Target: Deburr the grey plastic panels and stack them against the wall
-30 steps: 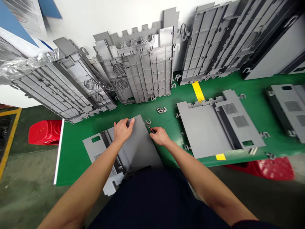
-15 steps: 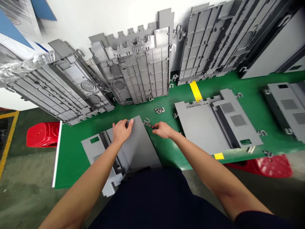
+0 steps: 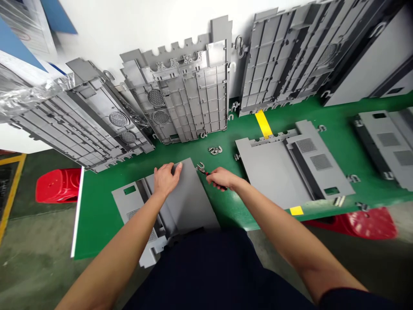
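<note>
A grey plastic panel (image 3: 192,200) with a raised ridge and grilles lies on the green table in front of me, partly hidden by my left arm and dark shirt. My left hand (image 3: 167,178) grips its far edge, thumb on top and fingertips over the edge. Just right of the panel, my right hand (image 3: 221,177) is wrapped round pliers or cutters (image 3: 208,174) with red and black handles. Their metal tip is at a small curved grey plastic hook (image 3: 201,165) by the panel's far right corner. Whether the jaws close on it cannot be made out.
Several loose hooks (image 3: 215,150) lie beyond my right hand. Another grey panel (image 3: 271,172) lies to the right. Large ribbed panels (image 3: 190,99) lean upright along the back. Red stools (image 3: 58,185) stand beside the green table (image 3: 93,215).
My right hand has shifted slightly towards me, and more of the tool's handle shows below it. The hook has shifted slightly right. My left hand keeps its place on the panel.
</note>
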`<state>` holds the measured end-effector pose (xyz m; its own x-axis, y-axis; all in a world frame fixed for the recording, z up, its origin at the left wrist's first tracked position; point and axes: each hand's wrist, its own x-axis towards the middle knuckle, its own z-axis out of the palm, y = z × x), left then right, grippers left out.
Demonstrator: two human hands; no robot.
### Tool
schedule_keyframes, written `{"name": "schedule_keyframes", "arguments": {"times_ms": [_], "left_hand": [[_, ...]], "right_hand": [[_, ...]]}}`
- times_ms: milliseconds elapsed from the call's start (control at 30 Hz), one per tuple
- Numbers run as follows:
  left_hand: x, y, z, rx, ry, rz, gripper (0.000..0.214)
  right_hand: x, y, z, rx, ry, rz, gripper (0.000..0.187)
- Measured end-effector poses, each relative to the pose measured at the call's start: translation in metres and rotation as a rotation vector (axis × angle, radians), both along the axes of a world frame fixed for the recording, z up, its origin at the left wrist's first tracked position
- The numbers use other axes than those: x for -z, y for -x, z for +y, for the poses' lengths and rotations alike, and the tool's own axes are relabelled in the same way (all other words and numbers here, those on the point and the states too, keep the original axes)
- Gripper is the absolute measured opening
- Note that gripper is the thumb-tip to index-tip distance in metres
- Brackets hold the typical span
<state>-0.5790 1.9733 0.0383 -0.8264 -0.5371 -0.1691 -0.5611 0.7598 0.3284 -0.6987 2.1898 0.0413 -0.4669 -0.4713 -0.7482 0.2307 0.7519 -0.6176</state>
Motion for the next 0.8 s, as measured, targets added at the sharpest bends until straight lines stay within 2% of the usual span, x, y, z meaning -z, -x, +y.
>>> {"name": "schedule_keyframes", "arguments": {"times_ms": [100, 167, 233, 333, 467, 567, 667, 800], "left_hand": [[0.001, 0.003, 0.003, 0.025, 0.001, 0.007, 0.064], [0.002, 0.006, 0.004, 0.032, -0.002, -0.001, 0.065], [0.003, 0.008, 0.004, 0.034, -0.006, -0.011, 0.067], [0.007, 0.008, 0.001, 0.048, 0.004, -0.017, 0.070], [0.012, 0.008, -0.012, 0.025, -0.019, -0.136, 0.075], [0.016, 0.011, -0.018, 0.012, -0.050, -0.199, 0.077], [0.017, 0.018, -0.017, 0.002, -0.041, -0.215, 0.077], [0.004, 0.029, -0.020, -0.026, -0.067, -0.242, 0.076]], "right_hand": [[-0.010, 0.020, 0.002, 0.010, -0.037, 0.150, 0.019], [-0.013, 0.018, -0.001, 0.067, -0.042, 0.195, 0.024], [-0.012, 0.005, -0.004, 0.122, -0.034, 0.134, 0.023], [-0.009, -0.028, 0.004, 0.212, 0.019, -0.098, 0.012], [-0.008, -0.080, 0.047, 0.391, 0.149, -0.350, 0.016], [-0.002, -0.100, 0.082, 0.504, 0.159, -0.409, 0.017], [0.014, -0.091, 0.091, 0.586, 0.123, -0.392, 0.015], [0.035, -0.052, 0.072, 0.621, 0.162, -0.350, 0.023]]}}
